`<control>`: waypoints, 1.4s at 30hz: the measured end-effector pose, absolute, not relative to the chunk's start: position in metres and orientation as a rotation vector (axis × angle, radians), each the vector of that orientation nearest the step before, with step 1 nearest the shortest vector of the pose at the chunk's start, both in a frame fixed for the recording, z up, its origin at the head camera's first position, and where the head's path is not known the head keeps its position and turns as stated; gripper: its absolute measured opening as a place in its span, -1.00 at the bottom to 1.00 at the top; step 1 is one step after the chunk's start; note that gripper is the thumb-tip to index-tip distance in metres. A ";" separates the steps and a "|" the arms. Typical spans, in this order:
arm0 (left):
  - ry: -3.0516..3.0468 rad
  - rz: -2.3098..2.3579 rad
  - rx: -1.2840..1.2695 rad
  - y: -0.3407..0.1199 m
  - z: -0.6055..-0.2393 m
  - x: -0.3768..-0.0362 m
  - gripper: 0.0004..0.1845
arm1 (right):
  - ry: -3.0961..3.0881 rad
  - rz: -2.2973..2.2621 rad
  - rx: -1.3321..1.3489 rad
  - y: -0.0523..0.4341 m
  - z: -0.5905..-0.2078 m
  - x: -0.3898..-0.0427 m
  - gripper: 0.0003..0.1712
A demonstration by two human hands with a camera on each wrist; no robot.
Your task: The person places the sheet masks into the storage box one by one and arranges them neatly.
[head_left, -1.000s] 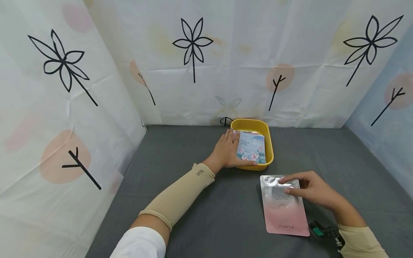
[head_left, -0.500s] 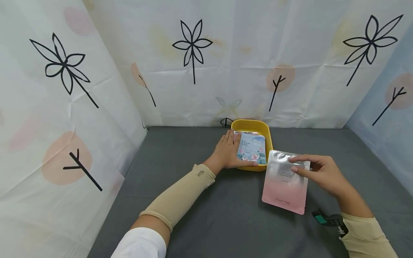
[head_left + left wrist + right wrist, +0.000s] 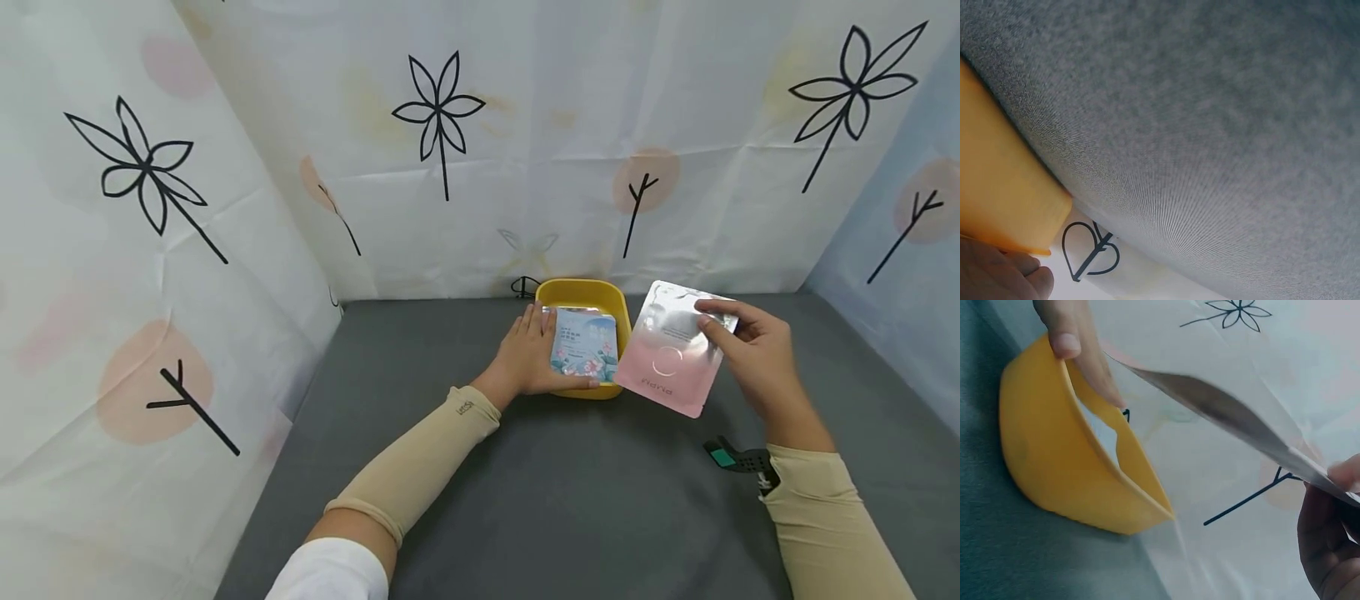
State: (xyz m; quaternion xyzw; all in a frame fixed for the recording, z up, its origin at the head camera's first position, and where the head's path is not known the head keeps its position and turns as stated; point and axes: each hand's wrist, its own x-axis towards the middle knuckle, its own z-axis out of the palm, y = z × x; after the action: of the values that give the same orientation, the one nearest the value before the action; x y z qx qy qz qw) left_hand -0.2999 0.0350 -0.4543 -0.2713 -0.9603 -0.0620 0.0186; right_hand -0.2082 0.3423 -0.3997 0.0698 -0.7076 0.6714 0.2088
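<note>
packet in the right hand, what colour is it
The packet is silver at the top fading to pink below, clearest in the head view.

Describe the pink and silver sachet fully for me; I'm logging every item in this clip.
The pink and silver sachet is a flat, glossy, foil-like pouch, silver at the top fading to pink below, with a faint ring mark and small lettering near its lower edge. It is off the grey table, tilted, just right of the yellow tray. The right hand pinches its upper right corner. In the right wrist view it shows edge-on as a thin sheet.
</note>
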 end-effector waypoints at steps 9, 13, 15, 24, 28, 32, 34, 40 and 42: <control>-2.974 -0.207 -0.840 0.036 -0.457 -0.298 0.50 | -2.036 1.672 -0.072 0.342 -0.406 -0.232 -0.71; -2.965 -0.199 -0.837 0.036 -0.457 -0.298 0.51 | -2.135 1.567 -0.065 0.335 -0.410 -0.238 -0.67; -2.956 -0.205 -0.837 0.036 -0.457 -0.298 0.51 | -2.190 1.501 -0.042 0.331 -0.413 -0.241 -0.64; -2.960 -0.197 -0.851 0.032 -0.456 -0.300 0.49 | -2.435 1.377 0.207 0.308 -0.425 -0.253 -0.56; -2.957 -0.171 -0.861 0.032 -0.455 -0.300 0.47 | -2.640 1.273 0.316 0.297 -0.428 -0.258 -0.35; -2.958 -0.159 -0.862 0.032 -0.457 -0.301 0.47 | -2.799 1.177 0.336 0.290 -0.429 -0.260 -0.10; -2.963 -0.157 -0.859 0.032 -0.458 -0.301 0.48 | -2.837 1.145 0.318 0.288 -0.429 -0.260 0.00; -2.971 -0.144 -0.846 0.032 -0.460 -0.305 0.48 | -2.856 1.119 0.273 0.284 -0.428 -0.260 0.12; -2.976 -0.151 -0.850 0.033 -0.459 -0.305 0.48 | -2.849 1.099 0.248 0.283 -0.428 -0.259 0.11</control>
State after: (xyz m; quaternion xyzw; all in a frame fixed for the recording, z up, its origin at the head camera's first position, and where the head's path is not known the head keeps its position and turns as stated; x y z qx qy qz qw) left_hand -0.3053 0.0327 -0.4592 -0.2742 -0.9602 -0.0487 0.0214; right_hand -0.2591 0.2831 -0.4279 0.0809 -0.9292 0.3585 0.0391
